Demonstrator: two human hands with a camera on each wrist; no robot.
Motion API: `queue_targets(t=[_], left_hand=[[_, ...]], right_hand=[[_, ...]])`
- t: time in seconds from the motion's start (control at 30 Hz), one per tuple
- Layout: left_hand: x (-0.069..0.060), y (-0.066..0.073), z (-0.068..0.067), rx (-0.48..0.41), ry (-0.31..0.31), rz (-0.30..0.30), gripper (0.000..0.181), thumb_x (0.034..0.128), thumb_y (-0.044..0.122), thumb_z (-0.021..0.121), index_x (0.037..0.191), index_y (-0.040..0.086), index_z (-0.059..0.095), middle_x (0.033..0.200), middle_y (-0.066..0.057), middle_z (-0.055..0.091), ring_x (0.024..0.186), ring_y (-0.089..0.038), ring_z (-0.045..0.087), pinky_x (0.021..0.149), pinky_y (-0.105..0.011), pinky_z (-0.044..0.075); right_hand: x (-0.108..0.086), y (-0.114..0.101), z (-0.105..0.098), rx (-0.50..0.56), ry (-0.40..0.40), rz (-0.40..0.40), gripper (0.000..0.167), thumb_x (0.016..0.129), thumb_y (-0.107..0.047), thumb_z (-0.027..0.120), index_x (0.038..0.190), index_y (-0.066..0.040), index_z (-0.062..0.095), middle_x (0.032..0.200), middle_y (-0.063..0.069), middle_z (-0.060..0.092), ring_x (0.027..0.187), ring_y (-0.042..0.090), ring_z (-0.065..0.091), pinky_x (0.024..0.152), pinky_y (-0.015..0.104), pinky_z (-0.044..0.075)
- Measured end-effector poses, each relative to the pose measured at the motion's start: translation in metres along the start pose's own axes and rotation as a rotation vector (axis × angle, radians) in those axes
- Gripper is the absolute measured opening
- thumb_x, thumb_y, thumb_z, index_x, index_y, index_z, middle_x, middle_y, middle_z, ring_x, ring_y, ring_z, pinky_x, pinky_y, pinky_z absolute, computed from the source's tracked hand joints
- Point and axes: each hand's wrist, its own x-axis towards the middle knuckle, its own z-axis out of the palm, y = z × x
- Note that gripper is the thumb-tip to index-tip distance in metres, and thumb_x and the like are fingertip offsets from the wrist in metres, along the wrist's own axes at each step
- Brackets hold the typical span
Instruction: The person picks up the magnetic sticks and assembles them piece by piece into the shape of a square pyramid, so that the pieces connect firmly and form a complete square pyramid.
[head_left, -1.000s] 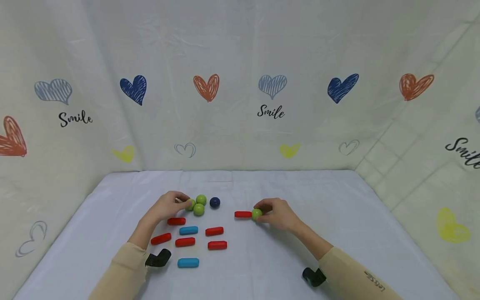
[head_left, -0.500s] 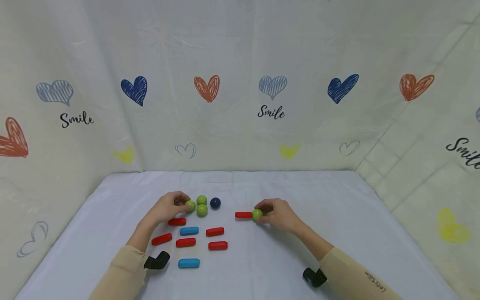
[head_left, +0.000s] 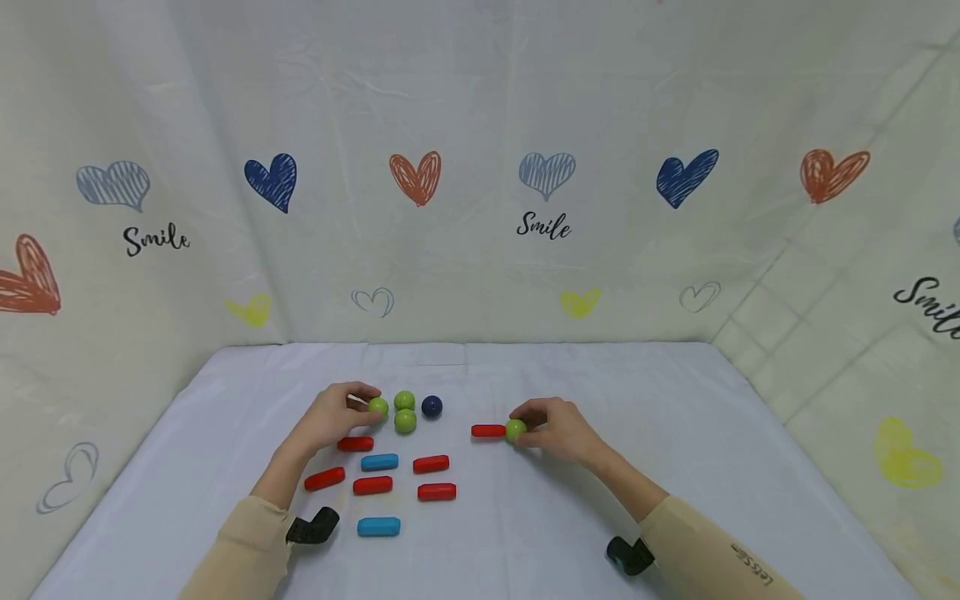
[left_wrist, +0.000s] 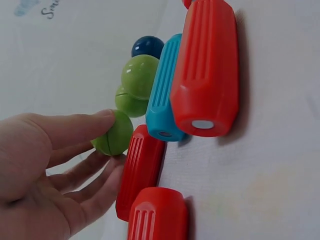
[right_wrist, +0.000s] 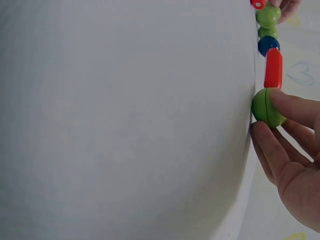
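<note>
My left hand (head_left: 330, 417) pinches a green ball (head_left: 378, 407) between thumb and fingers, just left of two green balls (head_left: 405, 421) that touch each other. In the left wrist view the held ball (left_wrist: 116, 134) has a thin seam, with red rods (left_wrist: 141, 172) beside it. To the right, my right hand (head_left: 561, 430) grips another green ball (head_left: 515, 430), whose left side touches the end of a red rod (head_left: 488, 431). The right wrist view shows thumb and fingertips round that ball (right_wrist: 267, 107), in line with the red rod (right_wrist: 273, 68).
A dark blue ball (head_left: 432, 407) lies between the green balls and the rod. Nearer the front, several red rods (head_left: 372, 485) and two blue rods (head_left: 378, 527) lie on the white cloth (head_left: 540, 533). Behind stands a curtain (head_left: 480, 275) with printed hearts.
My left hand's green ball has shifted slightly left, apart from the other two. The lower green ball has moved right, under the upper one. My right hand has stayed in place on its ball.
</note>
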Motion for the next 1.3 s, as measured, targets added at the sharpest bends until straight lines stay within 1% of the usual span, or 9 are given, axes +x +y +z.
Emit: queue_targets(t=[0.03,0.1,0.33,0.47,0.63,0.77,0.87,1.1,1.3], left_hand=[[-0.001,0.000,0.000,-0.003,0.006,-0.002,0.043,0.0926,0.018,0.078,0.132,0.005,0.065,0.122,-0.009,0.066,0.112,-0.029,0.061,0.091,-0.041,0.055],[-0.003,0.001,0.001,-0.001,0.014,0.012,0.043,0.0923,0.018,0.078,0.131,0.005,0.066,0.122,-0.008,0.066,0.112,-0.029,0.061,0.090,-0.041,0.056],[-0.007,0.007,0.003,0.020,0.044,0.100,0.041,0.0922,0.013,0.078,0.130,0.004,0.066,0.120,-0.008,0.067,0.112,-0.030,0.061,0.091,-0.042,0.056],[-0.009,0.013,0.004,0.026,0.070,0.128,0.041,0.0922,0.011,0.078,0.131,0.004,0.066,0.119,-0.007,0.068,0.111,-0.029,0.063,0.091,-0.042,0.057],[-0.011,0.022,0.008,0.020,0.089,0.163,0.042,0.0916,0.010,0.078,0.131,0.004,0.066,0.120,-0.008,0.068,0.110,-0.027,0.063,0.093,-0.042,0.056],[-0.011,0.027,0.014,0.018,0.082,0.182,0.041,0.0919,0.010,0.078,0.131,0.005,0.066,0.121,-0.007,0.067,0.108,-0.026,0.063,0.094,-0.041,0.056],[-0.012,0.031,0.019,0.013,0.074,0.189,0.040,0.0915,0.011,0.079,0.129,0.006,0.067,0.119,-0.006,0.067,0.107,-0.024,0.064,0.092,-0.039,0.057],[-0.012,0.042,0.033,0.017,0.055,0.257,0.040,0.0886,0.008,0.081,0.126,0.005,0.068,0.115,-0.003,0.068,0.102,-0.023,0.065,0.090,-0.037,0.057],[-0.010,0.050,0.047,0.028,0.036,0.290,0.039,0.0864,0.005,0.083,0.123,0.005,0.070,0.111,0.000,0.069,0.098,-0.018,0.065,0.089,-0.035,0.058]], right_hand=[[0.000,0.000,0.000,0.001,0.001,0.002,0.028,0.086,-0.005,0.082,0.112,-0.009,0.075,0.101,-0.003,0.071,0.098,0.020,0.066,0.081,0.032,0.056],[0.000,0.001,0.000,-0.002,0.001,0.004,0.028,0.086,-0.005,0.082,0.112,-0.009,0.075,0.101,-0.003,0.071,0.097,0.020,0.066,0.081,0.032,0.056],[0.000,0.000,0.000,-0.010,0.002,0.002,0.027,0.086,-0.005,0.082,0.113,-0.008,0.075,0.101,-0.002,0.071,0.097,0.020,0.066,0.081,0.033,0.056],[0.000,0.001,-0.001,-0.013,0.003,0.002,0.028,0.086,-0.004,0.082,0.112,-0.008,0.075,0.101,-0.002,0.072,0.098,0.020,0.066,0.081,0.033,0.056],[-0.001,0.001,-0.001,-0.014,0.003,0.001,0.028,0.086,-0.004,0.081,0.113,-0.007,0.075,0.102,-0.002,0.072,0.098,0.021,0.066,0.081,0.033,0.056],[-0.001,0.001,-0.001,-0.008,0.001,0.002,0.028,0.087,-0.004,0.081,0.114,-0.008,0.075,0.102,-0.002,0.072,0.098,0.021,0.066,0.081,0.032,0.056],[-0.001,0.001,-0.001,-0.001,-0.001,0.002,0.028,0.087,-0.004,0.080,0.114,-0.008,0.075,0.103,-0.001,0.072,0.099,0.021,0.066,0.081,0.032,0.056],[-0.001,0.001,-0.002,-0.002,-0.008,-0.002,0.028,0.088,-0.004,0.080,0.115,-0.007,0.075,0.104,0.000,0.072,0.098,0.021,0.066,0.082,0.033,0.056],[0.000,0.000,-0.002,-0.004,-0.005,0.010,0.028,0.088,-0.005,0.080,0.116,-0.008,0.076,0.105,0.000,0.072,0.098,0.021,0.065,0.082,0.033,0.057]])
